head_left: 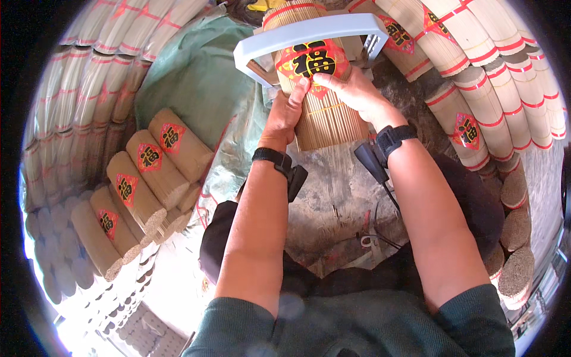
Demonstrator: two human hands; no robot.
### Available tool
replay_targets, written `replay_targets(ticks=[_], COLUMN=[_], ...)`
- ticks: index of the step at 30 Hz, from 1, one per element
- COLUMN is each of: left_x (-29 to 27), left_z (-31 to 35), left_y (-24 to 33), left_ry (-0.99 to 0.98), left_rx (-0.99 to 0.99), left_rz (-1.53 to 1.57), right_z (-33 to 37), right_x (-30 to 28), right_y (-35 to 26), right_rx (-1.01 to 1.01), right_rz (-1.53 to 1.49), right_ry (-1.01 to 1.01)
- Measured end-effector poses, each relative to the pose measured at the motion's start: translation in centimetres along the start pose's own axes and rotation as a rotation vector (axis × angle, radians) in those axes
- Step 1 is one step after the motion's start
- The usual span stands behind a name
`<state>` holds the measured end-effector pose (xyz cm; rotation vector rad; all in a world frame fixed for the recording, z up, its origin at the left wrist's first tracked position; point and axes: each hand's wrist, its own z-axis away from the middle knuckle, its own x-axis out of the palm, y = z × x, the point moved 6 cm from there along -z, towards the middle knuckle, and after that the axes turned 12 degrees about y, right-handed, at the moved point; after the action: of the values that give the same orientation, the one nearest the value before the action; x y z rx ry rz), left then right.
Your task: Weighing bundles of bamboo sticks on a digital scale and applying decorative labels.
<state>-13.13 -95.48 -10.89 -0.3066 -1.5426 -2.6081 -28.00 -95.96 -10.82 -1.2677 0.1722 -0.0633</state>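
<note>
A thick bundle of thin tan sticks [331, 126] lies lengthwise in front of me, passing under a pale blue-grey arch [312, 33]. On its upper face is a red and yellow diamond label [313, 62] with black lettering, and a red band circles its far end. My left hand [284, 114] grips the bundle's left side, thumb on top at the label's lower edge. From the right side my right hand [358, 95] holds it too, its thumb pressing on the label. Most of the fingers are hidden along the sides. Each wrist wears a black strap with a small black device.
Labelled stick bundles [141, 172] are piled at the left, beside a green sheet [196, 71]. Taller stacks of red-banded bundles [89, 77] rise behind them. More banded bundles [476, 89] stand stacked at the right. A thin dark cable [389, 193] hangs from the right wrist device.
</note>
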Motion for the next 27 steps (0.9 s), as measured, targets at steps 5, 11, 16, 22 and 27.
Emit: replay_targets(ticks=[5, 11, 16, 22, 27], left_x=[-0.4, -2.0, -1.7, -1.4, -1.1], left_z=[-0.3, 2.0, 4.9, 2.8, 1.2], left_y=[-0.6, -2.8, -3.6, -3.4, -3.2], left_ry=[0.046, -0.057, -0.106, -0.069, -0.083], left_rx=[0.007, -0.087, -0.187, -0.11, -0.121], left_rz=[-0.004, -0.05, -0.202, 0.021, 0.101], right_z=[1.1, 4.9, 6.6, 5.0, 3.8], right_x=[-0.2, -2.1, -2.0, -1.5, -1.5], right_y=[-1.0, -1.1, -0.9, -0.4, 0.6], right_rx=[0.052, 0.175, 0.121, 0.181, 0.183], right_rz=[-0.031, 0.02, 0.029, -0.029, -0.11], right_ry=[0.015, -0.157, -0.195, -0.13, -0.12])
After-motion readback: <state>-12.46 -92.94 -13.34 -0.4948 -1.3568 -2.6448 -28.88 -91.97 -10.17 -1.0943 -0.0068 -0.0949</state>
